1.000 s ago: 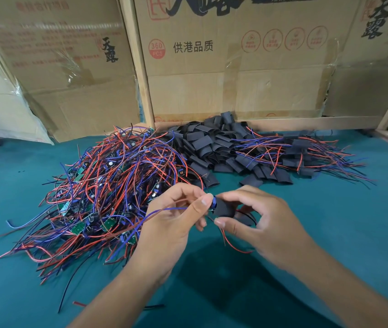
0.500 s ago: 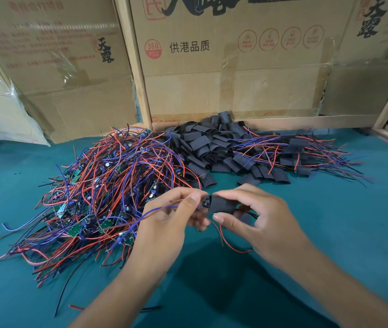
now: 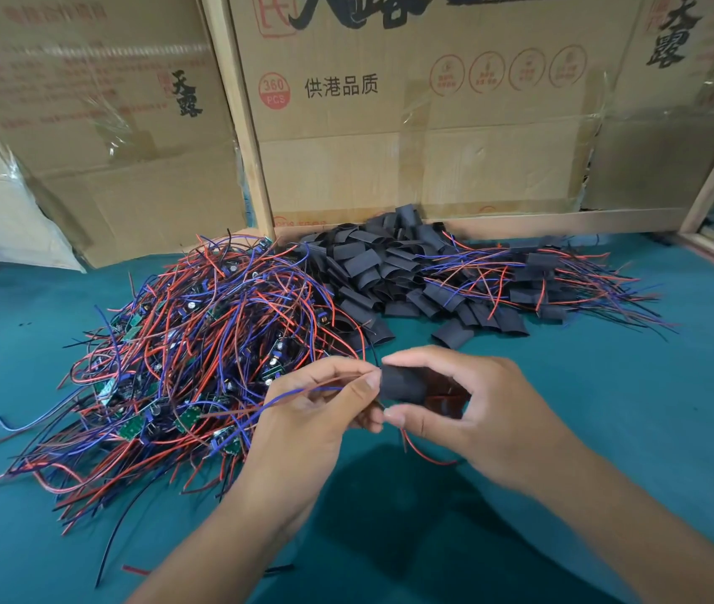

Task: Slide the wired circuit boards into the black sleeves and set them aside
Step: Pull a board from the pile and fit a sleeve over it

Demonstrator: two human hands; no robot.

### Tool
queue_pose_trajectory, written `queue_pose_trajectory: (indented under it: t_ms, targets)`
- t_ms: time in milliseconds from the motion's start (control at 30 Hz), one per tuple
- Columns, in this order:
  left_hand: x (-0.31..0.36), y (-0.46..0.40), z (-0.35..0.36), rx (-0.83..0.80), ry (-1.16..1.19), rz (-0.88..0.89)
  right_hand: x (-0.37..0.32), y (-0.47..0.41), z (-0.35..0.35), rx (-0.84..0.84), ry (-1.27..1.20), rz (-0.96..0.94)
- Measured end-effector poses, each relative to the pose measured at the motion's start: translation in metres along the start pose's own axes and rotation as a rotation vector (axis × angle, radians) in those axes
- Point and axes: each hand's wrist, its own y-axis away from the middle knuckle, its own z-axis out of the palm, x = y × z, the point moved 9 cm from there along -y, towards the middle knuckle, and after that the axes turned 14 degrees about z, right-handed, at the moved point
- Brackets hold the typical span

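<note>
Here the black sleeve sits pinched in the right hand fingers; left hand fingers pinch its wires.

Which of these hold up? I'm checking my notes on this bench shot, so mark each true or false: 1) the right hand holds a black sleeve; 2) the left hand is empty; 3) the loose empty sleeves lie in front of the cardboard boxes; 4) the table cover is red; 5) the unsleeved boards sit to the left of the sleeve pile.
1) True: the right hand pinches a black sleeve.
2) False: the left hand pinches blue and red wires that run to the sleeve.
3) True: the pile of empty sleeves lies before the cardboard boxes.
4) False: the table cover is teal.
5) True: the heap of wired boards lies left of the sleeves.
</note>
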Motion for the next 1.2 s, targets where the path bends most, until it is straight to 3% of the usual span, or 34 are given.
queue_pose_trajectory:
  t_ms: [233,533,667,767,967,1100,1200]
  targets:
    - [0.002,0.001,0.003,-0.033,-0.032,0.01,0.022,-0.005,0.004,-0.207,-0.291,0.274]
    - [0.013,0.004,0.012,-0.001,0.008,0.074,0.02,0.001,0.005,-0.307,-0.384,0.356]
    - [0.004,0.005,0.016,0.056,0.166,-0.035,0.023,-0.002,-0.01,-0.257,-0.422,0.369]
    - [-0.009,0.011,0.023,-0.014,0.078,-0.136,0.037,-0.015,-0.04,-0.097,-0.497,0.42]
    - [-0.021,0.017,0.028,-0.144,-0.105,-0.215,0.057,-0.097,-0.12,0.199,0.025,0.389]
    - [-0.028,0.019,0.029,-0.08,0.096,-0.33,0.071,-0.163,-0.162,0.226,0.409,0.415]
    - [-0.03,0.019,0.03,-0.093,0.123,-0.348,0.101,-0.186,-0.173,0.186,0.634,0.514]
